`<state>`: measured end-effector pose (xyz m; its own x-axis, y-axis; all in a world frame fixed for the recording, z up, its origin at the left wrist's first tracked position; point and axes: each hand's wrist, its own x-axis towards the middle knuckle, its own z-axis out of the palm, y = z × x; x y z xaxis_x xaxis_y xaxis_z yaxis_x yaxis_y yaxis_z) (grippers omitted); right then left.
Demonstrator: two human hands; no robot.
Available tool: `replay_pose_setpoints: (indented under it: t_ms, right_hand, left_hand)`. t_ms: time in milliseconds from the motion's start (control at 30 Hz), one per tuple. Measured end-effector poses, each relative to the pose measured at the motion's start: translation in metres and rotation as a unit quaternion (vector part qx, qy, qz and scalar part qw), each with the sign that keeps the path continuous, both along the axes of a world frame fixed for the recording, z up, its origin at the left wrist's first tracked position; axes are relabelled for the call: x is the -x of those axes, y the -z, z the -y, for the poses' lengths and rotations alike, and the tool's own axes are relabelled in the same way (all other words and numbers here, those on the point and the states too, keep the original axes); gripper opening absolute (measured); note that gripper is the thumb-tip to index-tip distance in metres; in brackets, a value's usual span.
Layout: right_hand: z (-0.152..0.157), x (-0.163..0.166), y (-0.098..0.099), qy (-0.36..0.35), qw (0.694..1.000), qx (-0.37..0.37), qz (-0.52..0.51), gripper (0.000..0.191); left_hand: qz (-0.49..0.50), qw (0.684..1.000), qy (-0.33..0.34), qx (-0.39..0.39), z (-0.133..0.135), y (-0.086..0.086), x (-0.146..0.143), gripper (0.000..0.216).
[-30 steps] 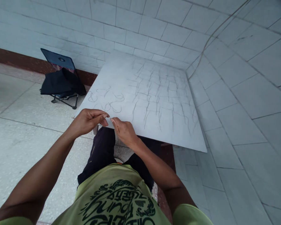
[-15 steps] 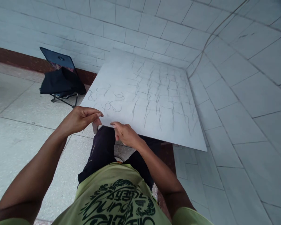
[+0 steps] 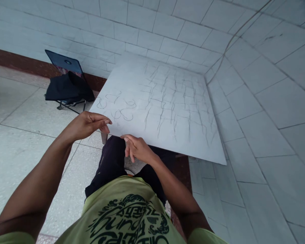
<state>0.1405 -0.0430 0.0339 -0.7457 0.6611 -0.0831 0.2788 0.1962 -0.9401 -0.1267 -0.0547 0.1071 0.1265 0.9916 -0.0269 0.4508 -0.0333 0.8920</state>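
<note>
A white board (image 3: 178, 134) lies in front of me on a low support. Thin dark wavy lines (image 3: 162, 101) cross on it like a loose grid, and several curly loops (image 3: 123, 115) lie to their left. I cannot tell whether these are drawn marks or loose strands. Over the board's near left edge, my left hand (image 3: 93, 124) is closed in a pinch, thumb against fingers. My right hand (image 3: 137, 147) pinches at the near edge with its thumb and forefinger, its other fingers curled loosely below. Anything between the fingertips is too thin to make out.
A folding chair (image 3: 66, 62) with a dark cloth (image 3: 67, 88) on it stands at the left. Tiled walls (image 3: 162, 30) close in behind and on the right. A cable (image 3: 227, 47) runs down the corner. My knees are under the board's near edge.
My left hand has risen slightly, and my right hand's lower fingers have spread a little. The lines on the board look the same. The view has shifted slightly.
</note>
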Motion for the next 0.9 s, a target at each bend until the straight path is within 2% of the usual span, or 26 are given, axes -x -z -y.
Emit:
replay_pose_setpoints:
  t_ms: [133,367,467,600,733,900]
  right_hand:
    - [0.001,-0.002,0.000,-0.052,0.998,0.023,-0.004,0.037]
    - [0.001,-0.009,-0.003,-0.031,0.999,0.008,0.022,0.042]
    - [-0.006,-0.020,-0.011,0.024,0.999,-0.035,0.000,0.042]
    - [-0.017,-0.026,-0.023,0.089,0.994,-0.050,-0.028,0.042]
    - [-0.027,-0.020,-0.033,0.085,0.995,-0.056,-0.004,0.039]
    - [-0.033,-0.008,-0.038,0.051,0.998,-0.016,0.015,0.032]
  left_hand:
    - [-0.006,1.000,0.013,0.010,-0.003,-0.003,0.005,0.032]
    - [0.005,0.998,0.030,0.047,-0.010,0.002,0.011,0.034]
    - [0.009,0.998,0.028,0.053,-0.012,0.000,0.012,0.033]
    - [-0.010,0.998,0.028,0.048,-0.017,-0.006,0.010,0.031]
    - [-0.024,0.999,0.031,0.034,-0.021,-0.010,0.005,0.027]
    - [-0.018,0.999,0.038,0.028,-0.025,-0.009,0.003,0.028]
